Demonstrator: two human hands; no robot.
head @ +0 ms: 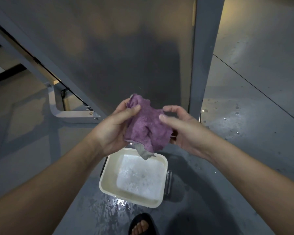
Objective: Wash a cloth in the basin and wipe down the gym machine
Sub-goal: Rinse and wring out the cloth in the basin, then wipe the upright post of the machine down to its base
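Observation:
A crumpled purple cloth (147, 126) with a grey underside hangs between my two hands, above the basin. My left hand (114, 128) grips its left side, thumb pressed on top of the fabric. My right hand (182, 128) pinches the cloth's right side, with the thumb on top of the fabric and the fingers curled behind it. The cream square basin (107, 180) sits on the wet floor below and holds soapy, foamy water. The gym machine's grey panel (119, 53) and upright post (204, 53) rise directly in front of me.
A slanted grey frame bar (41, 53) with a white bracket (71, 113) stands at the left. The floor (244, 126) is wet, with droplets and puddles around the basin. My foot in a dark sandal (141, 226) is just behind the basin.

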